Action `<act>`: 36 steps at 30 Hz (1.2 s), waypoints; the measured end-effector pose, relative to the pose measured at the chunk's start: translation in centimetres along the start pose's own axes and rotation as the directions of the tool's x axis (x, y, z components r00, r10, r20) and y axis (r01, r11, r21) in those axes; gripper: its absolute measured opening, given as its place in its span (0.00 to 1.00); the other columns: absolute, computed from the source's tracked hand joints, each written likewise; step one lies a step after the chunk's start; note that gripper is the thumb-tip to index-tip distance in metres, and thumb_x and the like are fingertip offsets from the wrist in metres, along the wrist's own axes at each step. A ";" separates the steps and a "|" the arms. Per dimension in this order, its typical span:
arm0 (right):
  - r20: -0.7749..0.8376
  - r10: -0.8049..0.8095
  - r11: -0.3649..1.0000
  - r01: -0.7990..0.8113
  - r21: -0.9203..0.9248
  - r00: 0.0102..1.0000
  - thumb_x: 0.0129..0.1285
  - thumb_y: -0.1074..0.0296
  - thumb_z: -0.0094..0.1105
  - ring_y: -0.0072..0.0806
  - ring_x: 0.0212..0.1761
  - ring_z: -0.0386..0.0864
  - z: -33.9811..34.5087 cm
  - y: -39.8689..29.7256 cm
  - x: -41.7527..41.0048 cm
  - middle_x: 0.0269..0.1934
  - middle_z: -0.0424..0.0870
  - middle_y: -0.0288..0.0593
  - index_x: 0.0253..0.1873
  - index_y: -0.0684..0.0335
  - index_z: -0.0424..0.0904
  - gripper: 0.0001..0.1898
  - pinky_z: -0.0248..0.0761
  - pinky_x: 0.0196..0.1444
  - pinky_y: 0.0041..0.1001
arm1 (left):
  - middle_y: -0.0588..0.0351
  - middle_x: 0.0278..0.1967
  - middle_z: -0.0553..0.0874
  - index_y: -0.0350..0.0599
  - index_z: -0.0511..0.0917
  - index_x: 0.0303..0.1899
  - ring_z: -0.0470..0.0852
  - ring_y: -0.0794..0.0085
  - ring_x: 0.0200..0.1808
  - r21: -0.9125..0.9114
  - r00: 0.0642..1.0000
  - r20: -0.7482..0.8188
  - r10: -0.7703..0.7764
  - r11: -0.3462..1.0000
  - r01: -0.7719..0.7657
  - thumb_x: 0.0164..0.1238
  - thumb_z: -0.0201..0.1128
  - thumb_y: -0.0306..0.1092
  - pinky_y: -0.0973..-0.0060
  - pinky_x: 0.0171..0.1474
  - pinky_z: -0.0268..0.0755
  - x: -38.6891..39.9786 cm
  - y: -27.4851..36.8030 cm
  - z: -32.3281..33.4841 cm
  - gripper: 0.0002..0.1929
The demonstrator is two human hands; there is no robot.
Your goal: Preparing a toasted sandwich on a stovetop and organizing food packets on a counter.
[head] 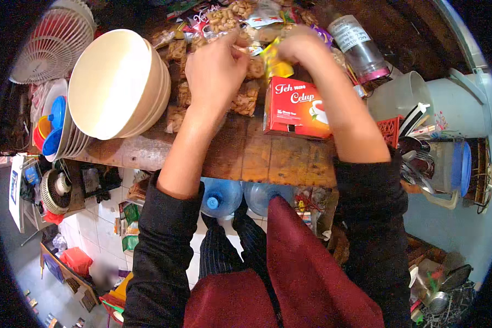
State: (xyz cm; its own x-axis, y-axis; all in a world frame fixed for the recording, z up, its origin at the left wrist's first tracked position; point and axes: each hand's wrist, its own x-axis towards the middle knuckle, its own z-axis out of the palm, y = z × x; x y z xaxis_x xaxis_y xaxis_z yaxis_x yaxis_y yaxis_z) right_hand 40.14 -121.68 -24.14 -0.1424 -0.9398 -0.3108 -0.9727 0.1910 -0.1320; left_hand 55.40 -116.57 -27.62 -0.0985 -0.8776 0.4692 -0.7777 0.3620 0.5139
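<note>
My left hand is over a pile of small clear-wrapped snack packets, its thumb and fingers drawn together. Whether a packet is between the fingertips is hidden. My right hand is blurred and bent inward over the far side of the pile, beside a shiny yellow packet. I cannot make out whether it grips anything. Below my right wrist, a red box of tea bags rests on the wooden table, partly covered by my forearm. A purple packet shows just past that hand.
Stacked cream plastic tubs stand at left, beside nested bowls and a fan guard. A clear jar with a pink lid lies at right, near a red basket of utensils. Blue water jugs stand under the table edge.
</note>
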 end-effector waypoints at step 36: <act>-0.448 0.080 0.997 -0.065 0.050 0.891 0.49 0.51 0.57 0.40 0.48 0.75 2.6 0.8 6.5 0.40 0.80 0.50 0.39 0.61 0.79 0.19 0.60 0.52 0.37 | 0.45 0.49 0.73 0.43 0.62 0.51 0.78 0.68 0.37 -0.958 0.950 0.191 -0.248 0.162 0.235 0.69 0.34 0.50 0.71 0.43 0.72 -6.1 -0.3 -0.4 0.21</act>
State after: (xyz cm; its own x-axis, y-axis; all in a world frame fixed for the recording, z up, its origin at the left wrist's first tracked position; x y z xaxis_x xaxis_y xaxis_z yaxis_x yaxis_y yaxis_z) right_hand 38.92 -126.91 -28.71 -0.2871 -0.9485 0.1339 -0.9510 0.2655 -0.1585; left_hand 56.52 -111.17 -30.34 -0.0192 -0.9833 0.1808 0.4463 0.1534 0.8817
